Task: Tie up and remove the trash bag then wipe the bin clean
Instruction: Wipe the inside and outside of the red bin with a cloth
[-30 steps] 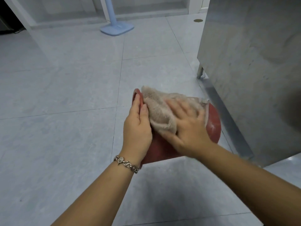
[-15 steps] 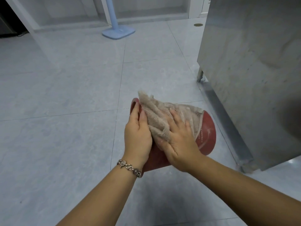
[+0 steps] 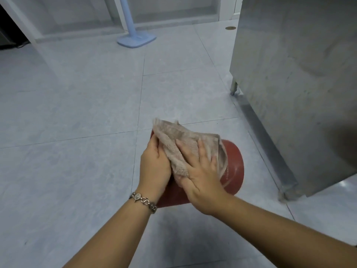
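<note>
A small red bin (image 3: 233,167) is held tipped on its side above the floor, its round base facing right. My left hand (image 3: 154,167) grips the bin's left side near the rim. A beige fluffy cloth (image 3: 179,140) is draped over the bin's upper side. My right hand (image 3: 201,171) lies flat on the cloth with fingers spread, pressing it against the bin. Most of the bin is hidden under the cloth and both hands. No trash bag is in view.
Grey floor tiles (image 3: 77,132) spread to the left and ahead. A stainless steel cabinet (image 3: 299,74) on short legs stands close on the right. A light blue flat mop (image 3: 136,40) rests at the back near a white wall.
My right hand and the cloth have slid along the bin's side, toward me and back up. The bin has sunk lower in view and turned slightly. My left hand keeps its hold.
</note>
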Demonstrator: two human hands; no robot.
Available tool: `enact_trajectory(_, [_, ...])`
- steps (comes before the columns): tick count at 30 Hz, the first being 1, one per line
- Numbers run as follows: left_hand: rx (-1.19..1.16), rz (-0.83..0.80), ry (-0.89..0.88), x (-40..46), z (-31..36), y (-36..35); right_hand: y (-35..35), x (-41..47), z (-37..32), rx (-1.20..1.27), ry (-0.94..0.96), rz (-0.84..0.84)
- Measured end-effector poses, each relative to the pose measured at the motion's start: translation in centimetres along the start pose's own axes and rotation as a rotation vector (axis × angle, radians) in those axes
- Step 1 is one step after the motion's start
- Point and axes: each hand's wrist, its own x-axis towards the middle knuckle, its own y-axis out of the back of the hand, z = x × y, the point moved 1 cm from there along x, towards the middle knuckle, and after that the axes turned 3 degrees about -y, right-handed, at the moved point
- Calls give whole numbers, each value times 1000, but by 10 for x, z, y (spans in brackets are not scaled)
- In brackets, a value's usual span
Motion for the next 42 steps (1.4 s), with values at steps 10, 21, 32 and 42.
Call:
enact_trajectory(10, [279,-78,137,12,-53,-11,-61,1,34,-62,-274,237])
enact_trajectory(21, [-329,-170,419,22,-47,-2,-46,48,65,54,-399,178])
enact_trajectory(32, [225,-300,-62,3,-50,-12,-59,47,75,173,-507,184])
enact_trajectory(42, [295,-161,-30,30,-63,-20,-119,1,37,266,-459,402])
